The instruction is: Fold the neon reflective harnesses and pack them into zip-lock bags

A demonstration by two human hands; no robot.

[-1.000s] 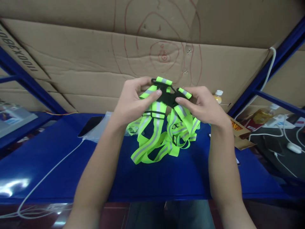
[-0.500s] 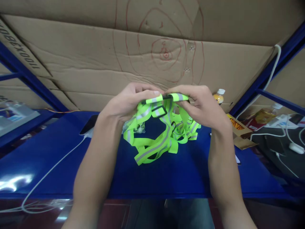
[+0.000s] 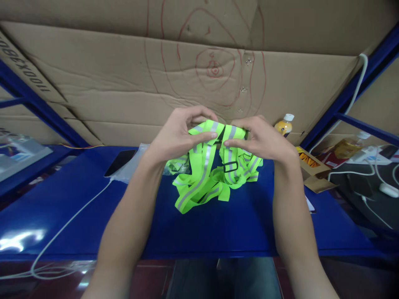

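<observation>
A tangle of neon-yellow reflective straps (image 3: 205,178) with grey stripes and black buckles hangs from both my hands and trails onto the blue table (image 3: 218,232). My left hand (image 3: 179,135) pinches the top of the straps on the left, fingers curled. My right hand (image 3: 264,139) pinches the same top section on the right. The two thumbs almost meet over a black buckle that is mostly hidden between them. A black slider ring (image 3: 230,167) hangs lower on the straps.
A cardboard sheet (image 3: 124,83) with red scribbled circles stands behind the table. A dark phone (image 3: 120,162) with a white cable (image 3: 62,232) lies at the left. An orange drink bottle (image 3: 285,124), a brown box (image 3: 311,172) and chargers lie at the right.
The hands have closed together over the buckle, which was plainly visible a second ago and is mostly covered now. The hanging straps have bunched closer and lower onto the table.
</observation>
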